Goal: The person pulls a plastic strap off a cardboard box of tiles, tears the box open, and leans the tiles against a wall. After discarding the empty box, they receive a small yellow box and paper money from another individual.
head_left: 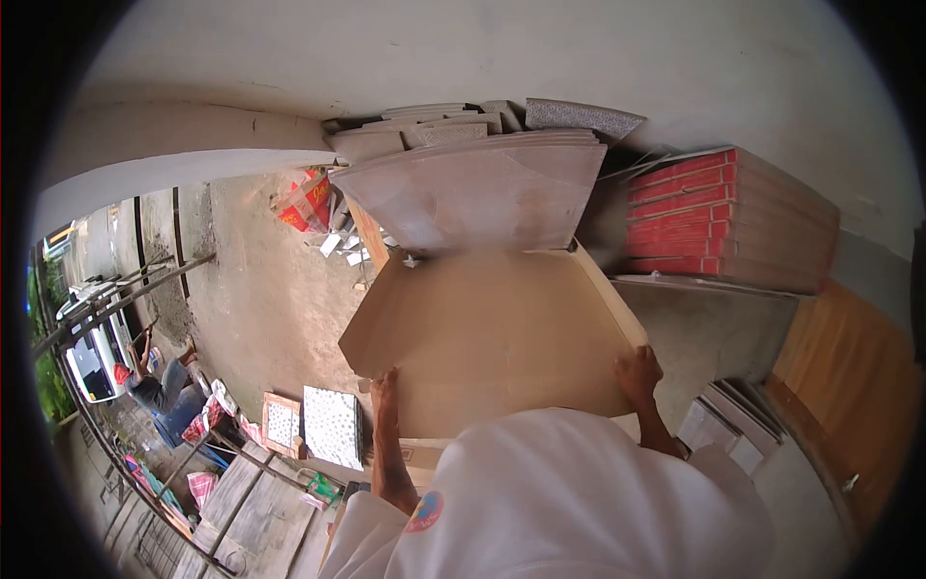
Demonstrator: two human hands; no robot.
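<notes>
Left grip, right grip, on tile edges

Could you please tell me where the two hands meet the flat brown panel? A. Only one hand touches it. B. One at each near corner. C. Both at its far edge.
B: the left hand and the right hand each hold a near corner of the flat brown panel.

Ahead, tile stack blocks; right, red boxes crowd; bare floor left of slab open.
</notes>
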